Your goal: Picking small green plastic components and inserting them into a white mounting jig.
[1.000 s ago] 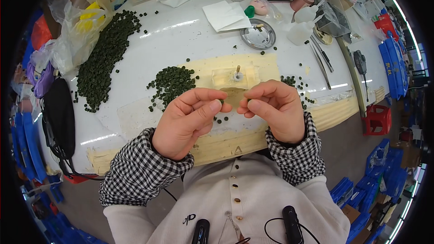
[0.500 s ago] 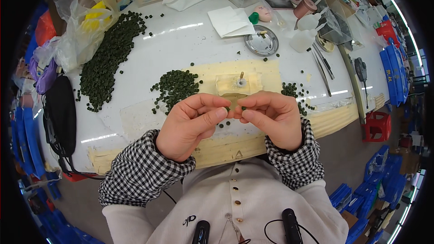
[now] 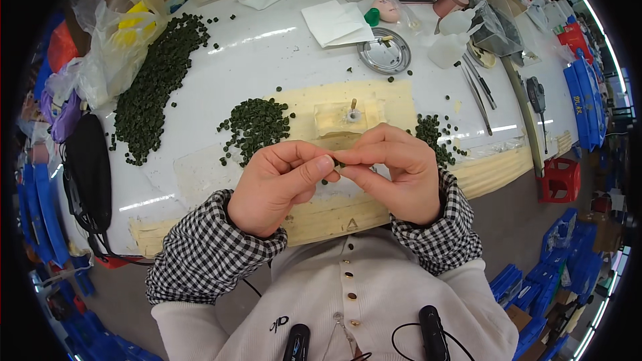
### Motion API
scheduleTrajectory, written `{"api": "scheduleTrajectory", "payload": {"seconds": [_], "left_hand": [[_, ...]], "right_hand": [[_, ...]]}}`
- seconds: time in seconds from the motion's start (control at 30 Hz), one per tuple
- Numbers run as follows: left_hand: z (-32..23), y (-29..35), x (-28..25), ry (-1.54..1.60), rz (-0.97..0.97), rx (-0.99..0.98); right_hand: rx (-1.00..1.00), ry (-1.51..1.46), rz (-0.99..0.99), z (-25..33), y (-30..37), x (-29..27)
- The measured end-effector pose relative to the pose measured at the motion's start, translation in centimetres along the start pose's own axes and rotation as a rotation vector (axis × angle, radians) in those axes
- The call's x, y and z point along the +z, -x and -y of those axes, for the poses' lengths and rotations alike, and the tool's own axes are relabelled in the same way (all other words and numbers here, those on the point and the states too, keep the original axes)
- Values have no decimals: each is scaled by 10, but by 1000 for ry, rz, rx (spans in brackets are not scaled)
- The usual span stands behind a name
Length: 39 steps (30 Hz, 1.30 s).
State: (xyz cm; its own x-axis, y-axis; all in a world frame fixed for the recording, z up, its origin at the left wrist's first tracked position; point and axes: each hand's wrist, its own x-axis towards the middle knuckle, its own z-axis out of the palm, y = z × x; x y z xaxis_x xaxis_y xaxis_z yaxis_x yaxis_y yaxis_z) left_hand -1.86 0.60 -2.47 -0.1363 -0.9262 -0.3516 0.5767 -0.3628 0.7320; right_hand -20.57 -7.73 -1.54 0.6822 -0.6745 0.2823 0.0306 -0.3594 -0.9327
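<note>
I bring my left hand [image 3: 267,187] and right hand [image 3: 401,174] together at the fingertips, thumb and forefinger of each closed in a pinch on a small dark green piece [image 3: 336,163]. It shows only as a dark sliver between my fingers, and I cannot tell whether there is one piece there or two. My hands are over the near side of the white tabletop [image 3: 227,70], in front of a pale block [image 3: 328,119] that has a short brown peg [image 3: 354,103] standing upright in it. The block rests on a yellowish sheet [image 3: 301,101]. Just past my left hand lies a loose pile [image 3: 254,126] of similar dark green pieces, and beyond it, farther left, a much larger heap [image 3: 155,83] stretches up to a clear plastic bag [image 3: 110,60]. A smaller scatter [image 3: 435,135] of the same pieces sits beside my right hand. Past the block I see a round metal dish [image 3: 384,60], with folded white tissue [image 3: 333,23] next to it. Metal tweezers [image 3: 480,103] lie off to the right, near a whitish plastic bottle [image 3: 446,50]. A black pouch [image 3: 87,174] lies at the left edge. Black-and-white checked sleeves [image 3: 207,244] cover my forearms.
</note>
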Motion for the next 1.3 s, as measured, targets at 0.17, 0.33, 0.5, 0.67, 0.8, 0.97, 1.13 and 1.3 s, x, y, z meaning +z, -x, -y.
{"api": "scheduleTrajectory", "payload": {"seconds": [0.17,0.33,0.5,0.67,0.8,0.97,1.13,1.3], "left_hand": [[-2,2,2,-37,-5,-14],[0,1,2,-79,-21,21],[0,2,3,-81,-24,19],[2,3,4,-160,-26,71],[4,3,6,-212,-54,114],[6,5,8,-139,-37,124],[7,5,7,-69,1,92],[6,5,13,-153,-73,169]], "right_hand": [[21,10,-8,1,1,-1],[-33,36,9,-2,0,-1],[-1,39,3,-1,2,0],[-36,107,-2,-2,3,2],[-105,220,-30,-1,5,3],[21,-9,-11,-1,3,5],[29,-34,1,-4,4,4],[22,-2,-59,-1,3,6]]}}
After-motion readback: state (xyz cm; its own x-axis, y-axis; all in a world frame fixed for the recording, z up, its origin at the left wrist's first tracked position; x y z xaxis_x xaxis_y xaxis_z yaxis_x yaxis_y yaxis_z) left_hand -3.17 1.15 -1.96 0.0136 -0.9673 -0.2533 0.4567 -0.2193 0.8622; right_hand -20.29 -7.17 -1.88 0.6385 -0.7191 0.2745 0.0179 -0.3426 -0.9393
